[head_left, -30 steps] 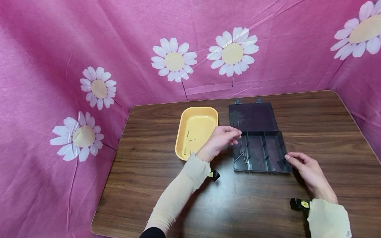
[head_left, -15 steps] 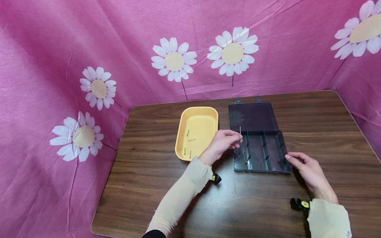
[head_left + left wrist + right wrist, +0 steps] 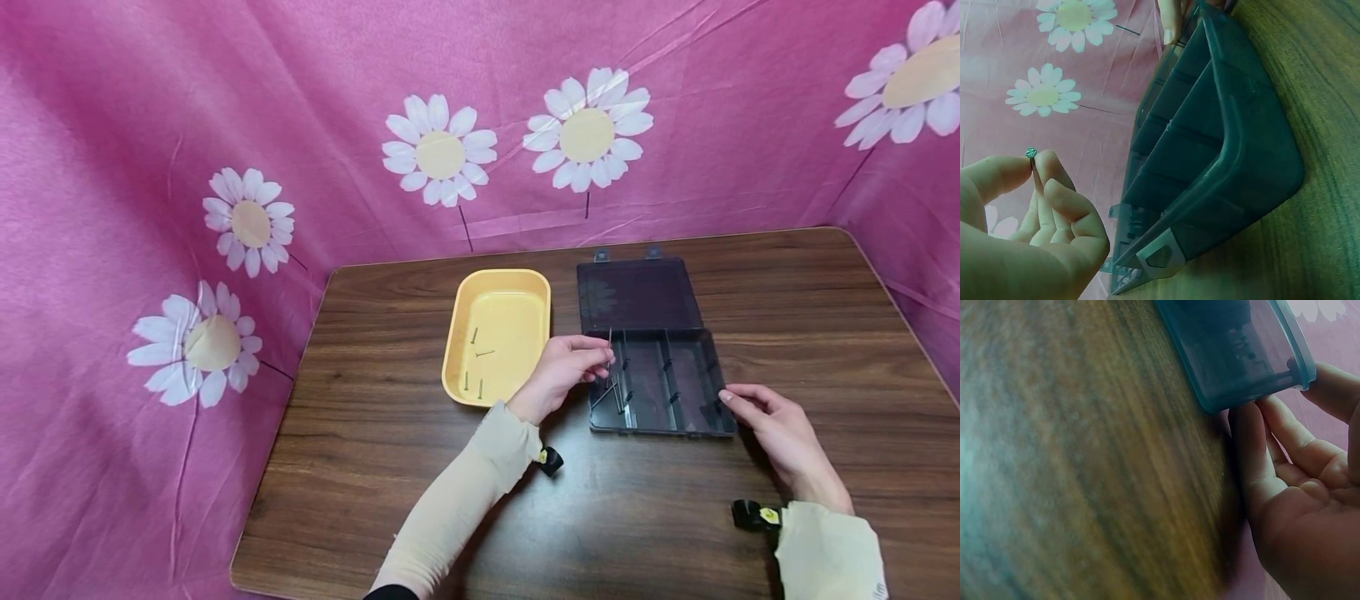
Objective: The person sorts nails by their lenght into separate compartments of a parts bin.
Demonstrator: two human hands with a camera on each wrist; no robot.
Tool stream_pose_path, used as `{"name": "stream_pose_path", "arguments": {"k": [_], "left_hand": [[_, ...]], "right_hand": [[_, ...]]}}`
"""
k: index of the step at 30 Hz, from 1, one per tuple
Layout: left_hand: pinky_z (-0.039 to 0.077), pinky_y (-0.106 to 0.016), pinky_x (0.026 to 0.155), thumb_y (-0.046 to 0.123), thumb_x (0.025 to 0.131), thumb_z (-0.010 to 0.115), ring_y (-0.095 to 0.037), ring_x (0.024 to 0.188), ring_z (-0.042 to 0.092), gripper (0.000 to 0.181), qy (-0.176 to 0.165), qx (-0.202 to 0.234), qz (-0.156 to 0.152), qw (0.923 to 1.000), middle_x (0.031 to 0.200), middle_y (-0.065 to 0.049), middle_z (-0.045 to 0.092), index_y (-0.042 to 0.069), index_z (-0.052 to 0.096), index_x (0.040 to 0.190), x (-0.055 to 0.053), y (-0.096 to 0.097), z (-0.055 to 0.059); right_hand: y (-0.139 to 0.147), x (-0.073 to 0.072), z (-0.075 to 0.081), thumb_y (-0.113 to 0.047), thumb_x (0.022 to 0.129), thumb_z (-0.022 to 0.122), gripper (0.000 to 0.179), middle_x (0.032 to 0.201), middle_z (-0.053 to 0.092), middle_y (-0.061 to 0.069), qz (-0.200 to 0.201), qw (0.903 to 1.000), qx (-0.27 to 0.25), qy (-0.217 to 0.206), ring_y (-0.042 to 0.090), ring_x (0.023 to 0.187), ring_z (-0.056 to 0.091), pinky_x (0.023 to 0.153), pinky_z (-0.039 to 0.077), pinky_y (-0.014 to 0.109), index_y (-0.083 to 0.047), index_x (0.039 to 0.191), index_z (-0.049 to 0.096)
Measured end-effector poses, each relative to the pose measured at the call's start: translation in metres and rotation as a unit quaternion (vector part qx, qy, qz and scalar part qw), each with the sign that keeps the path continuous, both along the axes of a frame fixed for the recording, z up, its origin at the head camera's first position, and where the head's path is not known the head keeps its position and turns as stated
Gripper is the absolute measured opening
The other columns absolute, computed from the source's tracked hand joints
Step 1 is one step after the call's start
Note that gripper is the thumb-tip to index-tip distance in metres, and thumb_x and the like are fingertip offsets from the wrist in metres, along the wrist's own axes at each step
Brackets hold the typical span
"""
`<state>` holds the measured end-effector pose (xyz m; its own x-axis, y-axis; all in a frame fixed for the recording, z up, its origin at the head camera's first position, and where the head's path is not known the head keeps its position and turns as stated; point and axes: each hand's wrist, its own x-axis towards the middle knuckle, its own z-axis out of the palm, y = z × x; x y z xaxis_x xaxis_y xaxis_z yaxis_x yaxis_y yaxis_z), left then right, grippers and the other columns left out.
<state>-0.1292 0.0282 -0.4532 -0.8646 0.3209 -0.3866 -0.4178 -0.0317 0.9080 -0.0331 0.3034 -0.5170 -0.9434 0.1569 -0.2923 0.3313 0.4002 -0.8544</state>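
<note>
In the head view, my left hand (image 3: 561,375) pinches a thin metal nail (image 3: 611,337) upright between thumb and fingertips. It hovers over the left compartment of a dark translucent divider box (image 3: 660,432). The left wrist view shows the round, textured nail head (image 3: 1031,152) above the fingertips. Several nails (image 3: 618,398) lie in that left compartment, partly hidden by the hand. My right hand (image 3: 776,429) holds the box's right edge. The right wrist view shows its thumb over the rim and fingers against the outer wall (image 3: 1229,394).
A yellow tray (image 3: 517,329) with several loose nails (image 3: 481,388) stands left of the box. The box's lid (image 3: 637,292) lies folded back behind it. All sit on a wood-grain table (image 3: 360,417), with a pink flowered cloth (image 3: 315,100) hanging around its back and sides.
My left hand has come down and slightly to the right with the nail, from above the compartment's back edge to lower over it. The right hand stays at the box's edge.
</note>
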Motion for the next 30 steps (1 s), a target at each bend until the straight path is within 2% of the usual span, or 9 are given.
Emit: {"name": "stream_pose_path", "arguments": {"k": [4,9,12,19,30], "left_hand": [[0.043,-0.016,0.049,0.002,0.079,0.062,-0.006,0.054,0.057,0.029,-0.003,0.002,0.004,1.0,0.075,-0.004,0.067,-0.008,0.06,0.106,0.001,0.001,-0.006],[0.045,-0.017,0.05,-0.001,0.077,0.064,-0.007,0.053,0.056,0.031,-0.006,0.012,0.018,0.9997,0.082,-0.015,0.068,-0.009,0.058,0.106,0.003,0.003,-0.01],[0.045,-0.018,0.051,-0.002,0.076,0.065,-0.008,0.053,0.056,0.032,0.003,0.007,0.023,0.9997,0.082,-0.016,0.067,-0.009,0.057,0.106,0.004,0.004,-0.012],[0.043,-0.019,0.051,0.0,0.075,0.066,-0.01,0.053,0.052,0.031,0.027,-0.031,0.028,0.9988,0.065,0.001,0.061,-0.007,0.059,0.104,0.005,0.003,-0.013],[0.041,-0.02,0.049,-0.002,0.075,0.065,-0.009,0.051,0.048,0.031,0.04,-0.041,0.038,0.9976,0.062,0.003,0.059,-0.009,0.057,0.104,0.005,0.002,-0.015]], "right_hand": [[0.0,0.0,-0.001,-0.044,0.085,0.054,0.043,0.089,0.049,-0.029,-0.001,1.0,-0.002,0.004,-0.007,0.081,0.043,0.064,0.037,0.011,-0.011,0.113,0.054],[0.0,0.0,-0.001,-0.045,0.085,0.053,0.045,0.09,0.048,-0.029,-0.002,1.0,0.002,-0.001,-0.006,0.082,0.042,0.064,0.036,0.011,-0.01,0.114,0.054],[0.0,0.0,0.0,-0.045,0.086,0.053,0.047,0.091,0.047,-0.028,0.001,1.0,0.005,-0.004,-0.004,0.082,0.042,0.064,0.036,0.012,-0.009,0.116,0.053],[0.0,0.0,0.0,-0.047,0.085,0.052,0.048,0.093,0.047,-0.026,0.003,1.0,0.004,-0.008,-0.002,0.083,0.042,0.065,0.037,0.012,-0.009,0.117,0.053],[0.0,0.0,-0.001,-0.046,0.085,0.053,0.049,0.091,0.048,-0.026,-0.002,0.9999,0.008,-0.008,-0.003,0.082,0.042,0.065,0.037,0.012,-0.009,0.117,0.052]]}}
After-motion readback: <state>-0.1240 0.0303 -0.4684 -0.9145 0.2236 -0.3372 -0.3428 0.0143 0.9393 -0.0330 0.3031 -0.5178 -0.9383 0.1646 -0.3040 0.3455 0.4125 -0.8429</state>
